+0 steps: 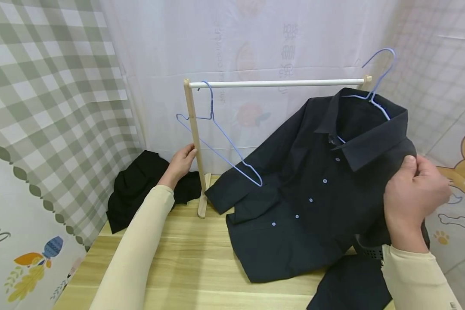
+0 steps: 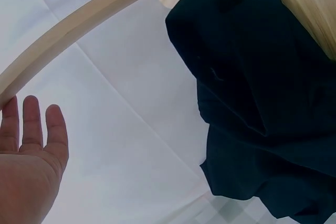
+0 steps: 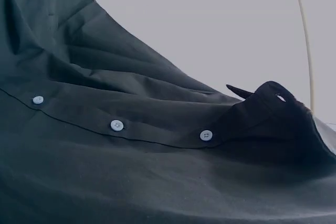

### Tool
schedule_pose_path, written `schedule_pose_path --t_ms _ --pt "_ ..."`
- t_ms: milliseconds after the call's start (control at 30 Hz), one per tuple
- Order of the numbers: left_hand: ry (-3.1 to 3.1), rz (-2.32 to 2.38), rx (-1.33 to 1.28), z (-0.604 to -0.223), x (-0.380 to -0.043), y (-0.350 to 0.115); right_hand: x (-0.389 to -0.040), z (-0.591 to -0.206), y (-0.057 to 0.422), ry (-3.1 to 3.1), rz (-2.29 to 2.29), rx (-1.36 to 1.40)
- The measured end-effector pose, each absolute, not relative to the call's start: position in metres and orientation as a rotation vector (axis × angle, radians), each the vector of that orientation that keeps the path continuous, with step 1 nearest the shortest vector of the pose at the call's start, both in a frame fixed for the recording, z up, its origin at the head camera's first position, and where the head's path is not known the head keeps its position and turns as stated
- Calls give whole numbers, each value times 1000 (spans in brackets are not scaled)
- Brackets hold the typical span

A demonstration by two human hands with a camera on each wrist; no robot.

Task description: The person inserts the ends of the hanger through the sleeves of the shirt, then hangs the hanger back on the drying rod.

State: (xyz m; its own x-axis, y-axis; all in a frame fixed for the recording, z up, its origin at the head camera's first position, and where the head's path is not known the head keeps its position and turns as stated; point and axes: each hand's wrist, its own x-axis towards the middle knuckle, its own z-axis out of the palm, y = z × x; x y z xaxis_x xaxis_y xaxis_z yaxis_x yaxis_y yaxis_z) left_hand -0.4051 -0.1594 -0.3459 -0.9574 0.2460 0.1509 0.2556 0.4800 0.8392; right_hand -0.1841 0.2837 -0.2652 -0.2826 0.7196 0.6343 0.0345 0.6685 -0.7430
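My right hand [image 1: 416,193] grips a black button-up shirt [image 1: 294,185] at its shoulder, with the thumb in front of the cloth. A blue hanger [image 1: 383,71] sits inside the shirt's collar, its hook pointing up near the right end of a clothes rack [image 1: 275,83]. Light buttons [image 3: 116,125] run down the shirt front in the right wrist view, where the hand itself is out of sight. My left hand [image 1: 181,163] holds the rack's left wooden post [image 1: 196,129] at its fingertips; the left wrist view shows several straight fingers [image 2: 31,124] by the post.
A bare blue hanger [image 1: 232,142] hangs at the rack's left end. Crumpled black cloth [image 1: 137,185] lies behind my left forearm, and more black cloth [image 1: 350,284] lies at the front right. Below is a wooden table [image 1: 193,254]; printed curtains surround it.
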Motion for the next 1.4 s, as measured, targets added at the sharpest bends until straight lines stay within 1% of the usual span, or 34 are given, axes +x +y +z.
schedule_pose_path --t_ms 200,467,633,833,1400 --pt "-2686 -1530 -453 -346 -406 -159 -196 -266 280 -1857 688 -592" --pt "-2692 -1532 -468 -347 -406 -158 -207 -287 274 -2041 580 -480" --pt "-2682 -1546 -427 -347 -405 -160 -210 -295 268 -2110 562 -427" --pt "-2666 -1556 -435 -349 -406 -161 -208 -300 266 -2184 556 -409" --pt "-2658 -1540 -440 -347 -403 -157 -193 -316 260 -2164 677 -538"
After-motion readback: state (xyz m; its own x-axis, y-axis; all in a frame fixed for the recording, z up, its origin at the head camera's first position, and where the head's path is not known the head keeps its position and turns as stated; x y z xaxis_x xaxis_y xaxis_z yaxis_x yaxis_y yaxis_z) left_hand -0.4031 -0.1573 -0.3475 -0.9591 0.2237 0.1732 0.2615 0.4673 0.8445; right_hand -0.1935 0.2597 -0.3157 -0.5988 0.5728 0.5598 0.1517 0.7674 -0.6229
